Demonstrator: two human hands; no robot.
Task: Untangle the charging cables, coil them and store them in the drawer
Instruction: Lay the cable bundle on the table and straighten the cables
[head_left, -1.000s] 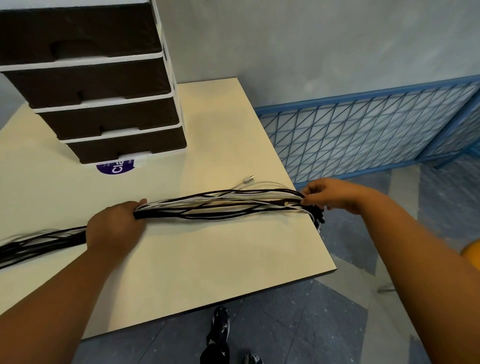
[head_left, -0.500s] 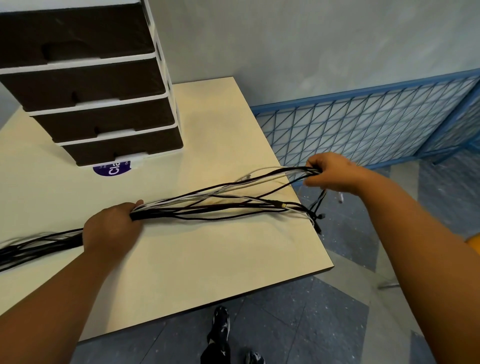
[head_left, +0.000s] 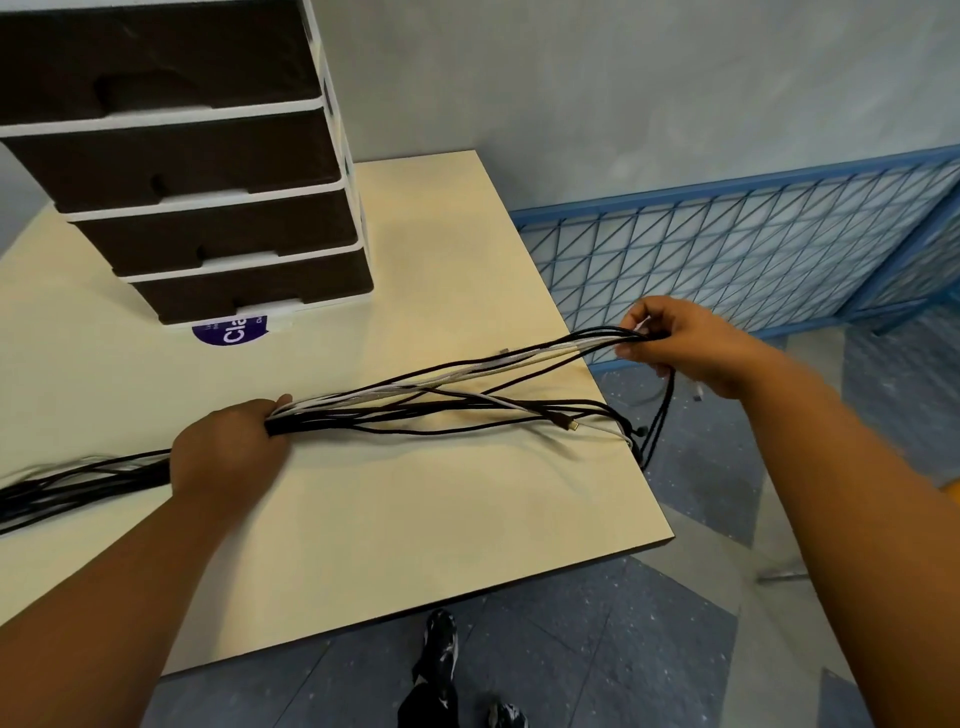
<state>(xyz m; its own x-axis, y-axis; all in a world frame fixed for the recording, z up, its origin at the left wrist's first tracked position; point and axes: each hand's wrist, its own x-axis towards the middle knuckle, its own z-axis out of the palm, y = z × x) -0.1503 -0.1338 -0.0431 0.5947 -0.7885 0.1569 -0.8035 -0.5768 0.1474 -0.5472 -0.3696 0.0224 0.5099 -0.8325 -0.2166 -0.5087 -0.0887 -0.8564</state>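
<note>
The charging cables (head_left: 415, 410), a mixed bundle of black and white cords, lie lengthwise across the front of the counter (head_left: 363, 519), one end trailing off the left edge of view and the other hanging over the counter's right edge. The left hand (head_left: 228, 452) has its grip closed round the whole bundle near the middle, pinning it low against the counter, while the right hand (head_left: 680, 343) pinches a few raised strands, black and white, just past the right edge, so they fan apart from those lying flat. To do this separating well, I judge the left grip should stay firm as an anchor, and the right should draw one cord at a time along its length rather than yanking, watching the small plug (head_left: 569, 425) resting near the edge, which looks likely to snag on a crossing cord. The loose ends dangling off the edge could drag the rest down if let go. None are coiled yet, and the drawer unit (head_left: 197, 171), a white frame with dark fronts all shut, stands at the back left, a purple sticker (head_left: 228, 330) at its foot. The counter is pale and smooth. Beyond it are a grey wall, a blue mesh panel (head_left: 753, 254) and a blue-grey tiled floor (head_left: 701, 649) with the person's shoes below.
</note>
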